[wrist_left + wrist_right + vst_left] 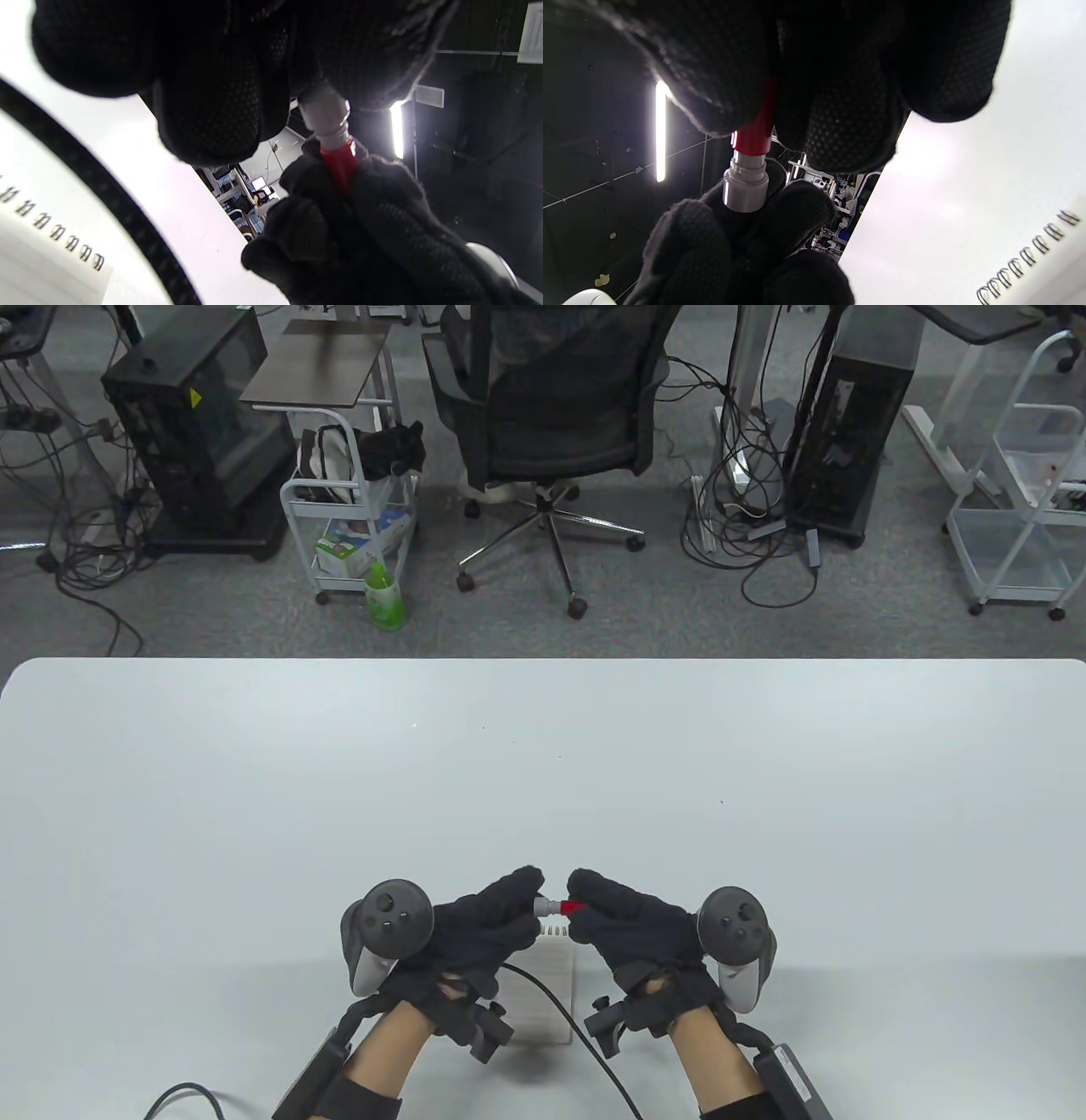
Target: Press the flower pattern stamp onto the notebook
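Table view: above the bench (543, 780), the left hand (479, 929) and right hand (632, 929) hold the stamp (558, 907) between them, over the notebook (551, 988).

Left wrist view: left fingers (212, 114) pinch the stamp's grey end.

Right wrist view: right fingers (840, 110) pinch its red end.

A slim pen-shaped stamp (558, 907) with a pale grey plastic section (745, 188) at one end and a glossy red section (339, 163) at the other is held level above the table, its length running left to right, the grey end to the left. Just below and toward the near edge lies a small white spiral-bound notebook (551, 988), flat on the white table (543, 780), with its row of metal wire coils (1026, 256) along its far edge and its pale page facing up.
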Demonstrator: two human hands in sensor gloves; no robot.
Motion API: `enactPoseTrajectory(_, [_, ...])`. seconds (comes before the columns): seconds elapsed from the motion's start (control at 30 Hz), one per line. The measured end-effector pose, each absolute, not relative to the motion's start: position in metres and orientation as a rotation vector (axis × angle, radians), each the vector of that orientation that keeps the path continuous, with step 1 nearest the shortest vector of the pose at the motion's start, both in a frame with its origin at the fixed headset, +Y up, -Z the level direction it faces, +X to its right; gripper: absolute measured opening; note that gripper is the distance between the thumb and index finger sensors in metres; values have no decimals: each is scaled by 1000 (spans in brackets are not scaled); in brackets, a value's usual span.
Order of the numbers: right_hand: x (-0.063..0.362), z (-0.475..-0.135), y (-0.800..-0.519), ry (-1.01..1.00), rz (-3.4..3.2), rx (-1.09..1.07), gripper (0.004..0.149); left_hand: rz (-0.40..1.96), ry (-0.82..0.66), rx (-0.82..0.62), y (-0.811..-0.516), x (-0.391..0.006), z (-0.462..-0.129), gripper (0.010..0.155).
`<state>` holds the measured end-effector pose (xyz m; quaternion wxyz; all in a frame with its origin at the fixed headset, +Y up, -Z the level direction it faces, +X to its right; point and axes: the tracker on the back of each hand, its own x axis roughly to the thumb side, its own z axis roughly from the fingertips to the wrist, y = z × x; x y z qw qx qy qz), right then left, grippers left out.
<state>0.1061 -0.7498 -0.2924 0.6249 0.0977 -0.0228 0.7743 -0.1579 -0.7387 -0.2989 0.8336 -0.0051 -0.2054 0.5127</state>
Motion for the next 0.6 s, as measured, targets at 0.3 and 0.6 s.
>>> enactPoseTrajectory(0.3, [91, -287, -752, -32, 1791, 256, 48, 1096, -451, 26, -738, -164, -294, 52])
enactPoseTrajectory(0.6, [89, -286, -750, -62, 1802, 262, 48, 1104, -421, 49, -734, -168, -290, 51])
